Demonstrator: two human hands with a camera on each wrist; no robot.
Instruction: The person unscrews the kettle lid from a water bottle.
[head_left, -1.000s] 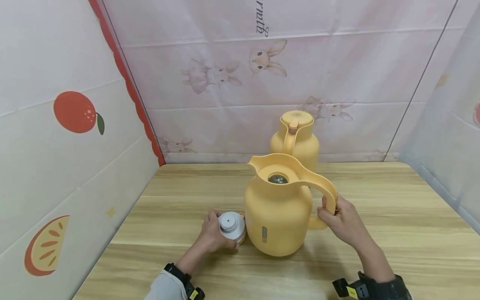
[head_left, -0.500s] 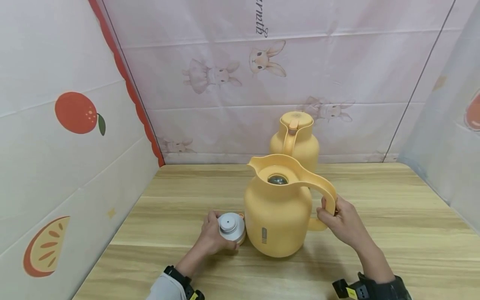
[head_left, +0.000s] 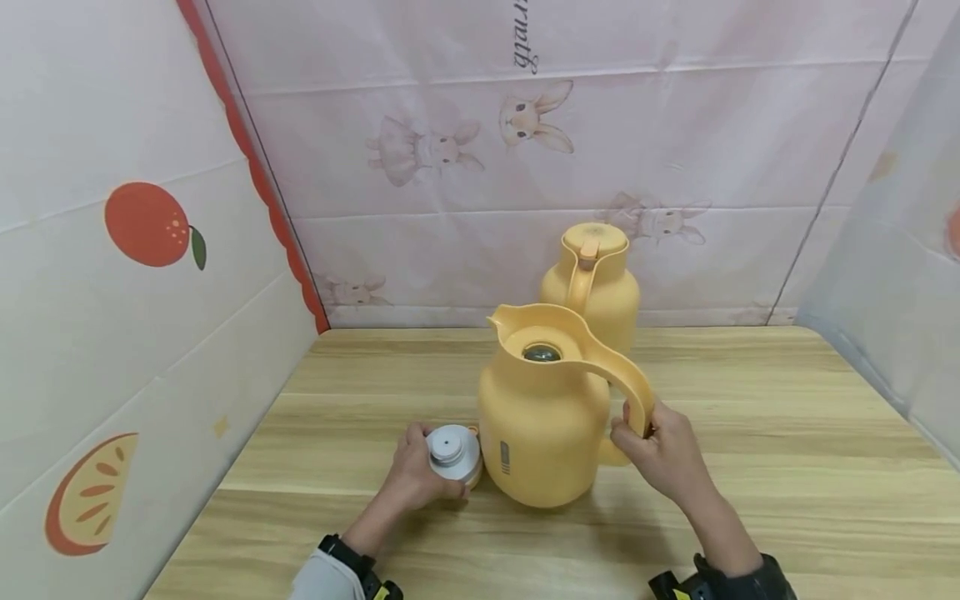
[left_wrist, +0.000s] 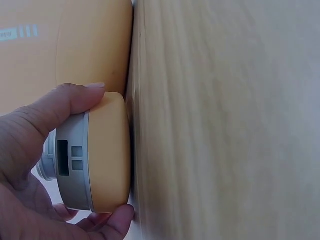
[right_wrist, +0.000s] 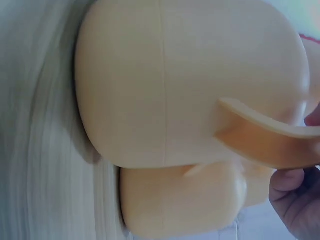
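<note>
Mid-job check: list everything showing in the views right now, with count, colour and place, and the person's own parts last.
Open jug: one, yellow, on the table, in front of the lidded jug
Lidded jug: one, yellow, on the table near the back wall
Stopper: one, grey and yellow, on the table just left of the open jug
Table: one, wood-toned, under everything
Wall sheets: three, pink-white with rabbits behind, white with fruit at left, pale at right
Wrist straps: two, black, one per wrist
Sleeve: one, light grey, left arm
Left hand: one, fingers gripping the stopper
Right hand: one, fingers around the open jug's handle
</note>
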